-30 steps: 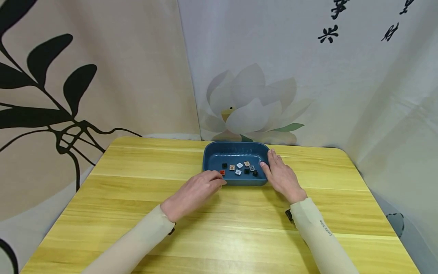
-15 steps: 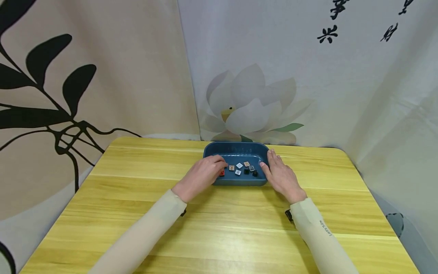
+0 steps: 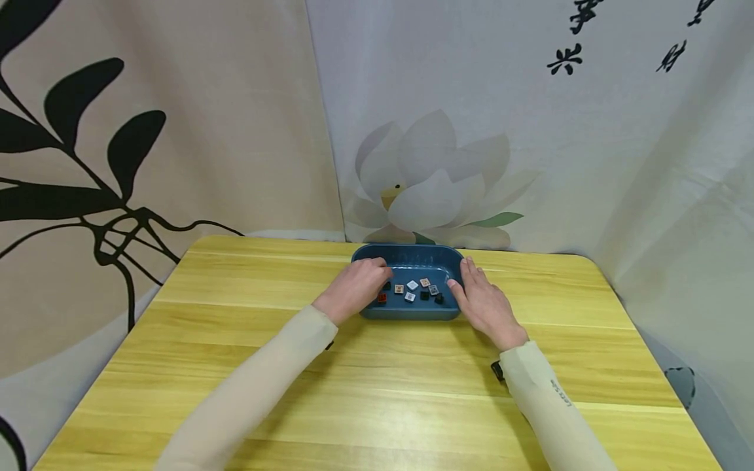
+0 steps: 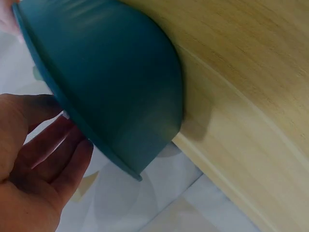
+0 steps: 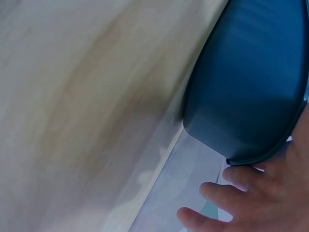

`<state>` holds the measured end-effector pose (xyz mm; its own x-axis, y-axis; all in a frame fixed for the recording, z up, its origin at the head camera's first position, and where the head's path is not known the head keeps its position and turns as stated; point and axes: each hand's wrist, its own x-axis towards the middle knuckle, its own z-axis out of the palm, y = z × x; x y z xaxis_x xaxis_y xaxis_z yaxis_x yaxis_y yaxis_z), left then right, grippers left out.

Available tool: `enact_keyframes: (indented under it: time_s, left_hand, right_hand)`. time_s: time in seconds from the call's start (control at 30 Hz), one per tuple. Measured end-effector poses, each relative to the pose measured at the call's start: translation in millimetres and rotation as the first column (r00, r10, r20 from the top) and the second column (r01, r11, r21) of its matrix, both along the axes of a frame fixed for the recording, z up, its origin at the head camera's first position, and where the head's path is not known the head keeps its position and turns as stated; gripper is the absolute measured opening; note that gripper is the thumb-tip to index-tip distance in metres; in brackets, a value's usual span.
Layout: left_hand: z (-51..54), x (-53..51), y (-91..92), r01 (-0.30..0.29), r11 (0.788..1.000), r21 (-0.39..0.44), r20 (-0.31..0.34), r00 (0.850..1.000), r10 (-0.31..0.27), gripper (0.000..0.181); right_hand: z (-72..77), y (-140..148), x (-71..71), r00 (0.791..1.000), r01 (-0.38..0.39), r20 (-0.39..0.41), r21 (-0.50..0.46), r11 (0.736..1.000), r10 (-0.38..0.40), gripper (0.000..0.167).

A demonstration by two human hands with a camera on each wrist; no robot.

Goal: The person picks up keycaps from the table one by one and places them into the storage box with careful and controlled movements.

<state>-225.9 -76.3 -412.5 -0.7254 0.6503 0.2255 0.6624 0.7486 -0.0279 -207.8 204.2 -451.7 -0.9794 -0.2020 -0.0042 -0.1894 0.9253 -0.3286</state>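
Observation:
A dark blue rectangular tray [image 3: 410,314] stands near the table's far edge. Inside it lie several small square pieces, among them a white piece [image 3: 410,297], a tan piece [image 3: 398,289], a black piece [image 3: 439,299] and a red piece [image 3: 382,297]. My left hand [image 3: 358,285] reaches over the tray's left side. In the left wrist view, its thumb and fingers pinch a small white piece [image 4: 66,114] at the rim, mostly hidden. My right hand [image 3: 487,304] rests along the tray's right rim, thumb over the inside, fingers straight along the outer side.
The tray sits on a yellow wooden table [image 3: 389,392]. Close behind the table's far edge hangs a printed cloth [image 3: 436,163] with a flower and a dark plant. Both wrists wear dark devices under cream sleeves.
My left hand has moved from the tray's front left corner up and inward over its left side, partly covering a black piece. The right hand has stayed in place.

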Motion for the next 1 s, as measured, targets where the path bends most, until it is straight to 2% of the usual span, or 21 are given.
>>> enact_keyframes:
  time_s: [0.23, 0.4, 0.7, 1.0]
  left_hand:
    - [-8.9, -11.5, 5.7, -0.062, 0.996, -0.068, 0.053, 0.996, 0.065, 0.017]
    - [-13.3, -17.2, 6.6, -0.083, 0.990, -0.112, 0.091, 0.991, 0.094, 0.018]
    - [-17.0, -21.9, 10.5, -0.132, 0.981, -0.144, 0.151, 0.977, 0.154, 0.020]
    - [-19.4, -24.9, 15.6, -0.149, 0.976, -0.157, 0.186, 0.966, 0.177, 0.019]
  right_hand:
    - [-0.3, 0.8, 0.5, 1.000, 0.003, 0.002, 0.005, 1.000, -0.003, 0.077]
    - [-0.9, 1.0, 0.4, 1.000, 0.004, -0.001, -0.002, 1.000, -0.004, 0.077]
    - [-0.3, 0.6, 0.8, 1.000, 0.004, -0.004, 0.000, 1.000, -0.004, 0.076]
    - [1.0, 0.2, 0.5, 1.000, 0.007, -0.005, -0.007, 1.000, -0.007, 0.075]
